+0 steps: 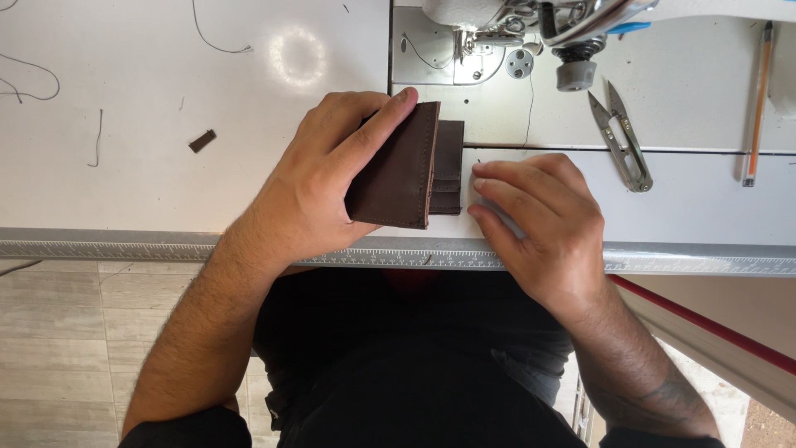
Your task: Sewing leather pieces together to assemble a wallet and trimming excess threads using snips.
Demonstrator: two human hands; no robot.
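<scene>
Left hand (pixel 319 178) clamped on dark brown stitched leather wallet piece (pixel 398 166), thumb on top, folded panel lifted over smaller card-slot layers near front edge of white sewing table (pixel 166 182). Right hand (pixel 535 220) flat on table just beside leather, fingers together, holding nothing.

Possible trouble: layers slipping out of line if grip loosens; loose threads catching under leather; silver thread snips (pixel 622 137) lying near right hand, risk of bumping.

Count: one sewing machine head (pixel 531 25), one leather piece, one snips, one orange pencil (pixel 757 104), one small brown leather scrap (pixel 201 140), several thread ends (pixel 33 79).
</scene>
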